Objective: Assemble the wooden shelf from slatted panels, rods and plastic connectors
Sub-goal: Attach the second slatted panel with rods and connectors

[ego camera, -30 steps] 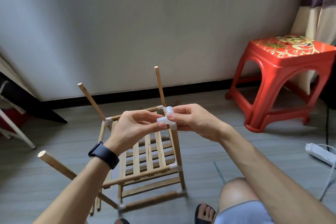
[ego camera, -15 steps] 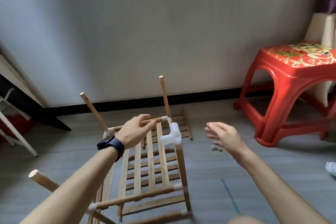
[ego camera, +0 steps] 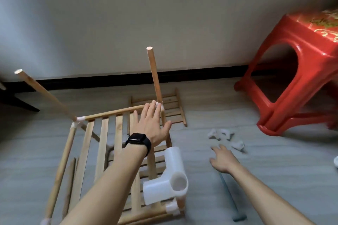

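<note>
The half-built wooden shelf (ego camera: 102, 144) stands on the floor, its slatted panel held by rods and white plastic connectors. A three-way white connector (ego camera: 169, 179) caps the near right rod, close to the camera. Two bare rods rise at the back, one at the left (ego camera: 45, 95) and one at the centre (ego camera: 154, 76). My left hand (ego camera: 151, 124), with a black watch on the wrist, lies flat with straight fingers on the far right corner of the frame. My right hand (ego camera: 222, 159) hovers open above the floor, just short of several loose white connectors (ego camera: 225, 138).
A spare slatted panel (ego camera: 172, 107) lies flat on the floor behind the shelf. A red plastic stool (ego camera: 292, 71) stands at the right by the wall. A thin greenish tool (ego camera: 232, 199) lies on the floor under my right forearm. A dark furniture leg (ego camera: 18, 100) is at far left.
My right hand let go of the connector on the near rod and moved right and down toward the loose connectors. My left hand opened and moved to the far right corner. The camera leaned in.
</note>
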Demonstrator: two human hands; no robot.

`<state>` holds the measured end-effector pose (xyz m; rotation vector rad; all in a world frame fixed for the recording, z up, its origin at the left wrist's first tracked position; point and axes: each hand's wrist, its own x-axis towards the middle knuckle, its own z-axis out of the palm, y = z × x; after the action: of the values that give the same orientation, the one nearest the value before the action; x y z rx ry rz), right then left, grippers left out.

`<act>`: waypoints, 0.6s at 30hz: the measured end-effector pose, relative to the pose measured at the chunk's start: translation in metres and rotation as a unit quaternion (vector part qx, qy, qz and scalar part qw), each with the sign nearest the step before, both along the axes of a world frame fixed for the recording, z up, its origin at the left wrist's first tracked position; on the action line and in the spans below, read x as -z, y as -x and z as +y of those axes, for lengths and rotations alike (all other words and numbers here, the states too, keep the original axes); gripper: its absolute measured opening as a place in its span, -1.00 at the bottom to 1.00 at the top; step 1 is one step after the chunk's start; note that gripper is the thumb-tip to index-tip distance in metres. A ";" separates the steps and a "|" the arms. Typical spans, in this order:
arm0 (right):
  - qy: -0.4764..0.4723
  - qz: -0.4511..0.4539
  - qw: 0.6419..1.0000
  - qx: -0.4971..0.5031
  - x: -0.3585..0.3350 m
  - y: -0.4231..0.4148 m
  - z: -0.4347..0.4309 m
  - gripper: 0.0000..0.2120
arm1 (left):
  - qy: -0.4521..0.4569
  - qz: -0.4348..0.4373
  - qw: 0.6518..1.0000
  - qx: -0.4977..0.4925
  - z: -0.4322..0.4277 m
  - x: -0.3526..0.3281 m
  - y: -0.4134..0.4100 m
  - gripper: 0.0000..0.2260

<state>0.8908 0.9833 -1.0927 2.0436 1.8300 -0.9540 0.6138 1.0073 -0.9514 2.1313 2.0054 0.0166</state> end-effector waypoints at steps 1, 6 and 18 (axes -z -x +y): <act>0.003 -0.009 1.000 -0.008 0.004 0.002 0.012 -0.39 | 0.010 -0.014 1.000 -0.006 -0.003 0.010 -0.001 -0.35; 0.001 -0.046 0.999 -0.005 0.017 0.003 0.070 -0.38 | 0.030 -0.081 0.995 -0.048 -0.024 0.041 -0.007 -0.36; -0.003 -0.066 0.998 0.024 0.073 0.006 0.083 -0.34 | -0.005 -0.084 0.995 -0.053 -0.022 0.047 -0.005 -0.46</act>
<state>0.8846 1.0662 -1.1660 2.1083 1.7254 -0.8047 0.6192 0.9852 -0.9982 1.9566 2.0197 0.2161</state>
